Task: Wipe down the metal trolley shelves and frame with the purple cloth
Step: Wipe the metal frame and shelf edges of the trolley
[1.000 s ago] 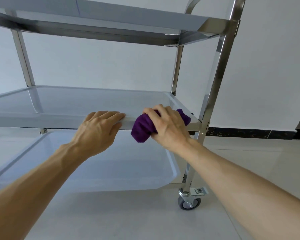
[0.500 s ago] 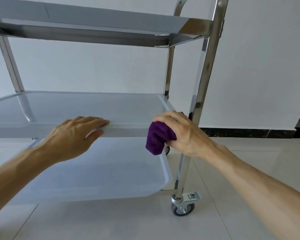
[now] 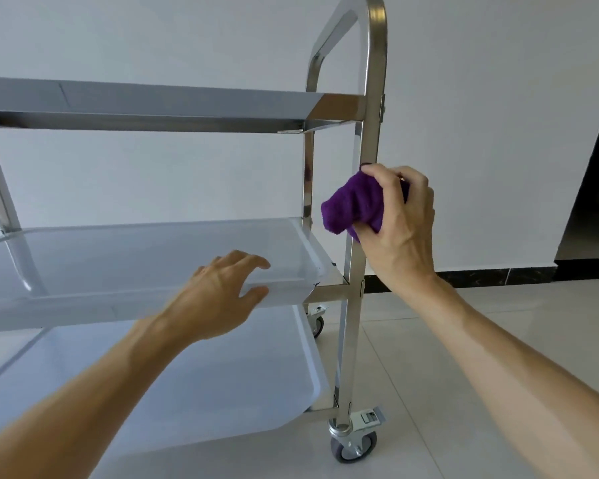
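In the head view, the right hand (image 3: 400,229) has moved up since the earlier picture: before, it pressed the purple cloth (image 3: 351,205) on the front edge of the middle shelf (image 3: 135,250), and now it holds the cloth against the shiny upright post (image 3: 370,133) of the trolley, above that shelf and below the top shelf (image 3: 153,105). The fingers curl tight around the bunched cloth, with the back of the hand facing us. The left hand (image 3: 222,288) is still on the middle shelf's front edge but nearer the corner, open, fingers spread on the rim and thumb under it. A wheel (image 3: 353,444) sits on the tiled floor (image 3: 464,340).
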